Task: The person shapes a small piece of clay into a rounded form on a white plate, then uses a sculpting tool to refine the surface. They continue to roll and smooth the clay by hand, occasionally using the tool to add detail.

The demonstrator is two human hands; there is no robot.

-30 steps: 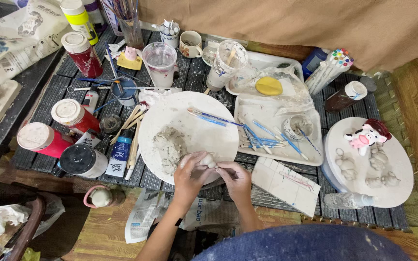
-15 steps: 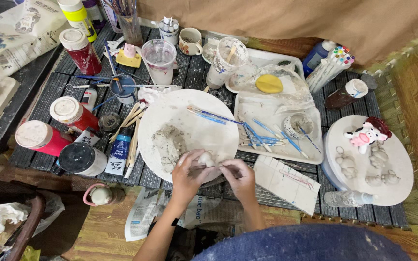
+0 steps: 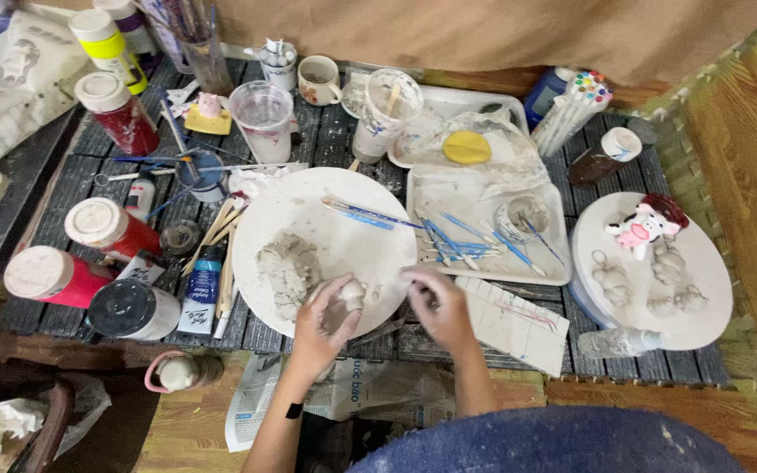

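Left hand (image 3: 330,317) grasping small clay lump (image 3: 351,293) over white round board (image 3: 326,219); right hand (image 3: 438,302) beside it, fingers curled (contents unclear).

Red paint jars (image 3: 107,226), a pig figurine (image 3: 637,230) and blue tools (image 3: 462,245) lie around.

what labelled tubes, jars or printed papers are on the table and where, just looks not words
Blue paint tube: left of the white board, lying flat, white cap.
Red jars: far left, white lids.
Yellow bottle: top left, pale cap.
Newspaper: near edge, under the arms, grey print.
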